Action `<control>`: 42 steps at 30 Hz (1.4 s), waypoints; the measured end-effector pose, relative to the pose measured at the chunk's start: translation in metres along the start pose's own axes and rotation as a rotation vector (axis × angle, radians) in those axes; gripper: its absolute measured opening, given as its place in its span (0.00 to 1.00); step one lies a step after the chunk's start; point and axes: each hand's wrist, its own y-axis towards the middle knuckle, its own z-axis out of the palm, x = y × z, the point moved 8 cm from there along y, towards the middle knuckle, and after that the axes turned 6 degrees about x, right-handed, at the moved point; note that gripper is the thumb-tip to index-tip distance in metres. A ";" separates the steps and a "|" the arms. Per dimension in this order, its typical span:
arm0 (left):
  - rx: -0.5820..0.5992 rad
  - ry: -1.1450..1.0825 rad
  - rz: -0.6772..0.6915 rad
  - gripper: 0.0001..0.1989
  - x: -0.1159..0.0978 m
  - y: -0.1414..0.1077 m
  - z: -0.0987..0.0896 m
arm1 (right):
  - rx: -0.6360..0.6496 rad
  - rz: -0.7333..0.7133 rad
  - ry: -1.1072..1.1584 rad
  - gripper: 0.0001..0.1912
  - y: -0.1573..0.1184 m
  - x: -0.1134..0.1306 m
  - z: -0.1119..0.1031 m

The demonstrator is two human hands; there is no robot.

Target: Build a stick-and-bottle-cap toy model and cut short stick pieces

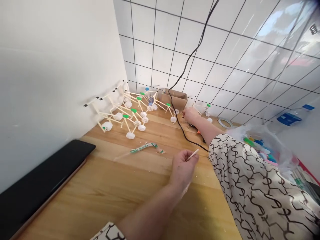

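My left hand (183, 168) is low over the middle of the wooden table, its fingers closed round a short pale stick (193, 154) whose end points up to the right. My right hand (192, 115) reaches far forward beside a small open cardboard box (175, 99). Its fingers are pinched together near a tiny dark bit, and I cannot make out what they hold. Just below that wrist, something dark with an orange part (198, 132) is mostly hidden. Several small bicycle models (133, 110), built of pale sticks with white cap wheels and green tops, stand on the left; another model (208, 106) is behind my right hand.
A torn green-and-white wrapper (143, 148) lies mid-table. A black tablet (47, 176) lies along the left wall. A black cable (186, 63) hangs across the tiled wall onto the table. At right are a tape roll (225, 123), a plastic bag (272, 141) of colourful pieces and a bottle (292, 116).
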 end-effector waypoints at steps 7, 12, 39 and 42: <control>0.033 0.019 -0.043 0.07 0.004 0.000 0.002 | 0.049 -0.031 -0.075 0.12 0.013 0.004 0.012; 0.026 0.024 -0.045 0.07 0.005 0.000 0.000 | 0.073 -0.048 -0.086 0.13 0.015 0.007 0.012; 0.004 -0.005 -0.011 0.08 0.004 0.005 -0.004 | -0.066 -0.009 0.198 0.10 -0.009 0.003 -0.023; -0.006 -0.011 -0.003 0.10 0.004 0.008 -0.007 | -0.148 0.003 0.406 0.11 -0.036 -0.002 -0.033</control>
